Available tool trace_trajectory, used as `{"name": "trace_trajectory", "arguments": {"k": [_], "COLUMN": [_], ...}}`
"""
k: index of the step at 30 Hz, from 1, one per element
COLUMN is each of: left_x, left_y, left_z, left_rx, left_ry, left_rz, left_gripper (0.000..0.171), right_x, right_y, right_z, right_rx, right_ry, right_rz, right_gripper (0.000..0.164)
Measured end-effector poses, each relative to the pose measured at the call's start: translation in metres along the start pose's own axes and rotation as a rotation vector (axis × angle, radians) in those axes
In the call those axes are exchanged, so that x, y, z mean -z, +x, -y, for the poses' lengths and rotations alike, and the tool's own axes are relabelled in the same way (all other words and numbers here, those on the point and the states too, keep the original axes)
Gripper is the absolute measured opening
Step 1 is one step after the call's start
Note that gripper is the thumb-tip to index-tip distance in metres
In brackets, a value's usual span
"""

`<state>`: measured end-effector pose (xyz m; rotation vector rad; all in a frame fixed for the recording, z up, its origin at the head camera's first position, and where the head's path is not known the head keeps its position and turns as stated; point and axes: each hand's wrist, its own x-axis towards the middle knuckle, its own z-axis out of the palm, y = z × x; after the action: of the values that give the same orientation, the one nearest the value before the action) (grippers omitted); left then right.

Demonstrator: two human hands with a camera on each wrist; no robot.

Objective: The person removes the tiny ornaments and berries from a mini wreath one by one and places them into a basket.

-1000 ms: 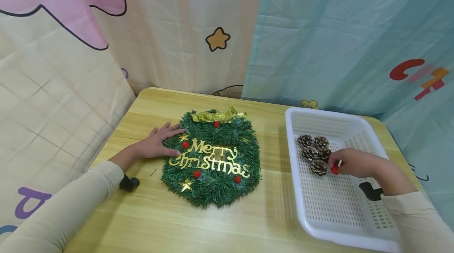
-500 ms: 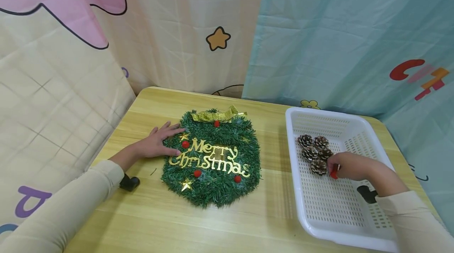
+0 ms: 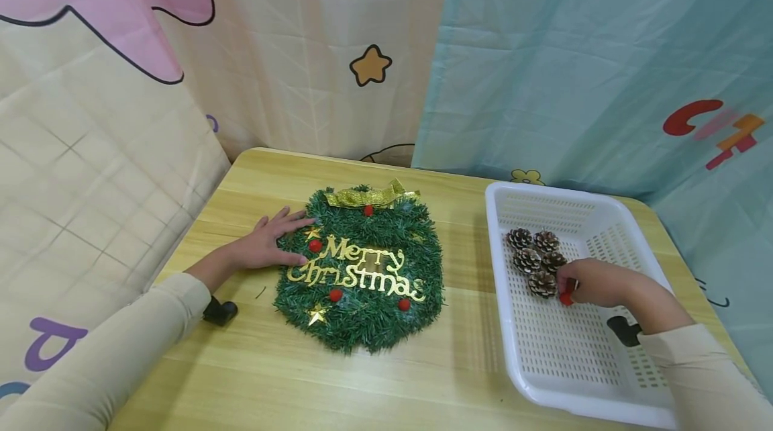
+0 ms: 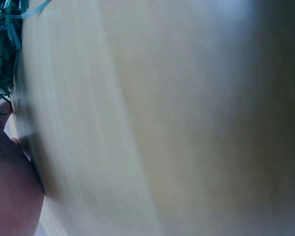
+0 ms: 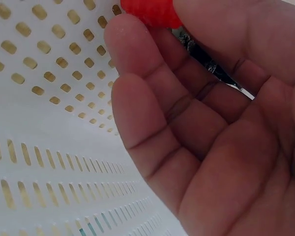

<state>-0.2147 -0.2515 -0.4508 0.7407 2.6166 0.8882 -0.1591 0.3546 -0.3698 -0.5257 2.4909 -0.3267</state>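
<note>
A green tinsel wreath lies flat on the table, bearing a gold "Merry Christmas" sign, gold stars and several red pompoms. My left hand rests at its left edge, fingers spread, index finger and thumb touching the tinsel. Inside the white basket, my right hand pinches a small red ribbed piece between thumb and fingertips; its exact kind is unclear. Just left of that hand sit several pine cones, grouped on the basket floor. In the left wrist view only part of the left hand shows.
The perforated white basket stands at the table's right side. Along the wreath's top runs a gold ribbon. Wooden tabletop extends in front of the wreath. Printed curtains hang behind the table.
My right hand has shifted slightly left within the basket, its fingers still on the red piece. The pine cone nearest the fingers shows more fully. The left hand and wreath stay put.
</note>
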Motion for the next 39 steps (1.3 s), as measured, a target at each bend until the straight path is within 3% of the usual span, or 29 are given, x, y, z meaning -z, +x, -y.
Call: {"name": "trace_trajectory", "arguments": {"k": [10, 25, 31, 39], "left_x": [0.001, 0.001, 0.002, -0.001], "left_y": [-0.001, 0.000, 0.001, 0.000], "left_z": [-0.001, -0.001, 0.000, 0.001], "left_rx": [-0.007, -0.005, -0.004, 0.010], "left_ry": [-0.006, 0.002, 0.005, 0.013], "left_rz": [-0.003, 0.002, 0.001, 0.006], "left_gripper": [0.084, 0.083, 0.085, 0.086], "right_x": [0.003, 0.020, 0.026, 0.031], "right_y": [-0.002, -0.019, -0.025, -0.026], "right_z": [0.000, 0.005, 0.019, 0.055], "right_rx": [0.015, 0.062, 0.089, 0.160], "right_ry": [0.017, 0.014, -0.025, -0.059], "right_rz": [-0.010, -0.099, -0.166, -0.238], "right_gripper": [0.022, 0.013, 0.014, 0.018]}}
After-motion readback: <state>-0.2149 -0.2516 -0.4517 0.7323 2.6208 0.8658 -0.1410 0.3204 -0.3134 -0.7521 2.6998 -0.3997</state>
